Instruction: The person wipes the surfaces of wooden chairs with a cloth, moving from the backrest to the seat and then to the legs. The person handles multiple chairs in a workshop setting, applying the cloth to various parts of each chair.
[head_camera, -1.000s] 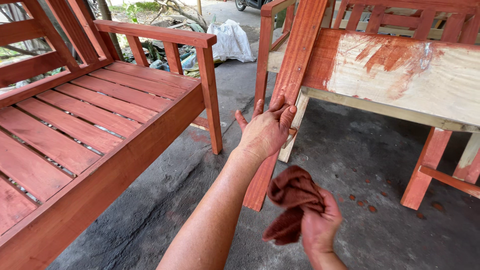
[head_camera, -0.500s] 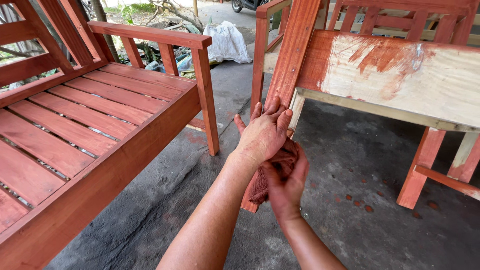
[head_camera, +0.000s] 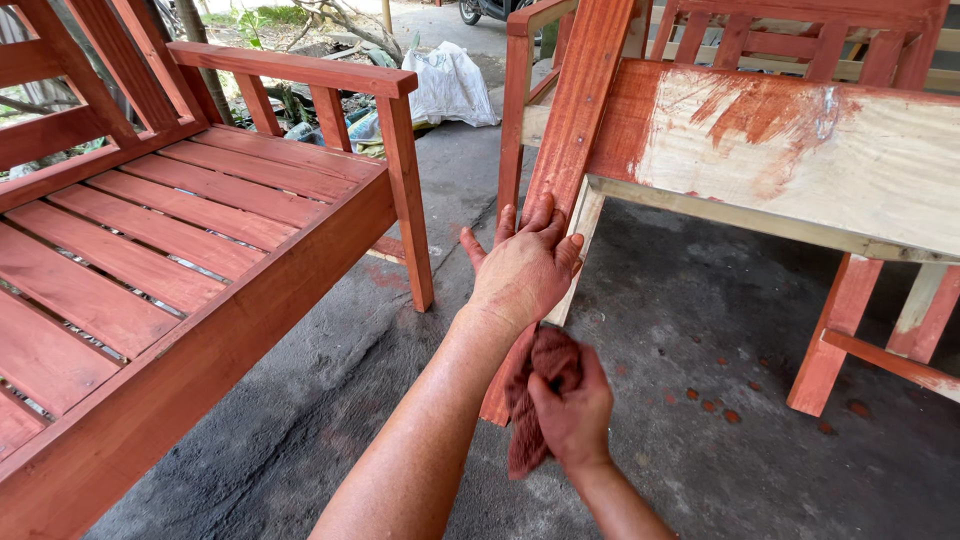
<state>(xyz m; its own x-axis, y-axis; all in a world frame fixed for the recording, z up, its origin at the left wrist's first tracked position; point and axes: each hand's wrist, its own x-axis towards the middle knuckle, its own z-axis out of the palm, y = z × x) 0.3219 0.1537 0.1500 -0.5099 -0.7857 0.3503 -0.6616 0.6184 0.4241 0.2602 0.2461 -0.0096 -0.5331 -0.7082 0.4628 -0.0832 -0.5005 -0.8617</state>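
Head view, looking down: left hand (head_camera: 525, 265) laid flat against the leaning board (head_camera: 575, 150), fingers close together and pointing up along it, palm on the stained face, thumb held off to the left side. Long axis of the board running steeply from the concrete floor (head_camera: 330, 400) near the hands up and away toward the top of the frame, tilted slightly right, upper end resting by the half-stained bench (head_camera: 800, 150). Right hand (head_camera: 575, 415) lower and nearer the camera, fingers curled tight round a bunched stain rag (head_camera: 535, 400), rag pressed against the board's lower stretch just below the left wrist; rag lying up and left of the right fingers, so the right hand closer to the board's foot, the left hand to its middle. Board flat, narrow, straight-edged, coated reddish-brown with grain showing. Rag soft, crumpled, soaked the same red. Bench at right still pale raw wood under streaky smears. Slatted bench (head_camera: 150, 260) at left fully stained, matte. Floor rough grey, dotted with red drips.
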